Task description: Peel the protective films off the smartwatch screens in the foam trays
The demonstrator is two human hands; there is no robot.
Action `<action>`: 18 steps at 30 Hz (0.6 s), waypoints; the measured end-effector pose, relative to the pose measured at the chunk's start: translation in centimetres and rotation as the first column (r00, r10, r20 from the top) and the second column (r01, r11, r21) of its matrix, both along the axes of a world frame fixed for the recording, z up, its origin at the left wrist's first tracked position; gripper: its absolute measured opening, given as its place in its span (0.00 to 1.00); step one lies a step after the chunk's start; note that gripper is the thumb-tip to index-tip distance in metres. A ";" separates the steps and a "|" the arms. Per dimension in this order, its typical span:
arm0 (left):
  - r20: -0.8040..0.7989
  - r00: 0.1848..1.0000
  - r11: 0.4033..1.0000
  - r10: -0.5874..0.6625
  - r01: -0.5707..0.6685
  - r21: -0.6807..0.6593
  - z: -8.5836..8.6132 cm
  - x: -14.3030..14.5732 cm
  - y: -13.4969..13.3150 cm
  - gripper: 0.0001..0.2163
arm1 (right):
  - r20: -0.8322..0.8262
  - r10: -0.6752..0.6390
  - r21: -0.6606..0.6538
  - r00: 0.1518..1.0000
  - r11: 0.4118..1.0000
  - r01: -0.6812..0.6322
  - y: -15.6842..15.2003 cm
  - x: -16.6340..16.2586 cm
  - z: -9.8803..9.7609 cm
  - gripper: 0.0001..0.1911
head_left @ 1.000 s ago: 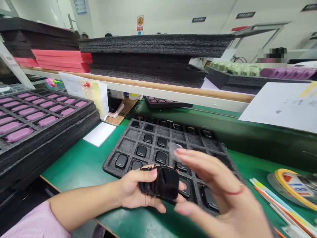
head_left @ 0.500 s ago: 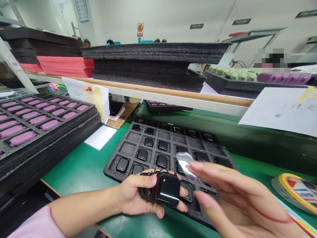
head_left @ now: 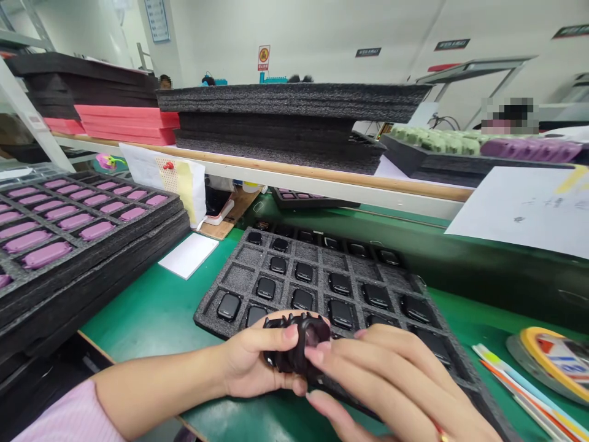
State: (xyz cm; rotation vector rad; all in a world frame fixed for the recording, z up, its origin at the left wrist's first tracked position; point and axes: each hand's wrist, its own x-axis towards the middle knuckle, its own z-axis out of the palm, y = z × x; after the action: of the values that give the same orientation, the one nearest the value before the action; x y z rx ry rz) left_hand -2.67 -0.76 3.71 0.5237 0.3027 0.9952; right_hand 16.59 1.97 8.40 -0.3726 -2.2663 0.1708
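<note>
Our left hand (head_left: 255,359) held a black smart watch (head_left: 306,341) in a narrow, curled grip, just above a gray foam tray (head_left: 205,320). Our right hand (head_left: 391,380) closed narrow on the watch too. The tray lay on a green workbench (head_left: 138,313).

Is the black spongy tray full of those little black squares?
Not full: the black foam tray has empty pockets next to pockets holding black smartwatch bodies.
</note>
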 end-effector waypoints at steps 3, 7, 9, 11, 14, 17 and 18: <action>-0.058 0.997 0.998 0.057 -0.056 0.018 0.0 0.5 -0.1 0.19 | -0.024 -0.043 -0.094 0.999 0.995 0.040 0.8 -0.8 -0.7 0.28; -0.058 0.992 0.986 0.113 -0.119 -0.114 -0.3 0.7 -0.2 0.19 | -0.079 -0.016 -0.221 0.997 0.975 -0.002 1.0 -1.1 -1.3 0.22; -0.041 0.997 0.985 0.063 -0.069 -0.158 -0.4 0.5 -0.2 0.22 | -0.098 -0.014 -0.253 0.995 0.967 -0.011 1.1 -1.0 -1.3 0.23; -0.043 0.998 0.988 -0.044 0.037 -0.151 -0.3 0.3 -0.3 0.28 | -0.105 -0.023 -0.260 0.994 0.966 -0.005 1.3 -1.0 -1.4 0.23; -0.017 0.991 0.986 -0.131 0.128 -0.110 0.0 0.0 -0.3 0.31 | -0.089 -0.017 -0.261 0.996 0.965 -0.007 1.6 -1.1 -1.6 0.23; 0.012 0.996 0.993 -0.089 0.089 -0.080 0.1 0.1 -0.4 0.27 | -0.064 -0.014 -0.232 0.998 0.973 -0.002 1.4 -1.1 -1.6 0.25; 0.007 0.997 0.994 -0.080 0.081 -0.077 0.0 0.1 -0.4 0.28 | -0.054 -0.014 -0.208 0.998 0.978 0.003 1.3 -1.1 -1.5 0.25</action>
State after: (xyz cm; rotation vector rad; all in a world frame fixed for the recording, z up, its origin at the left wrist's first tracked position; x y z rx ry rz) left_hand -2.52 -1.14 3.75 0.4600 0.3134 0.9026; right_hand 15.45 3.30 6.93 -0.4810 -2.1982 0.4112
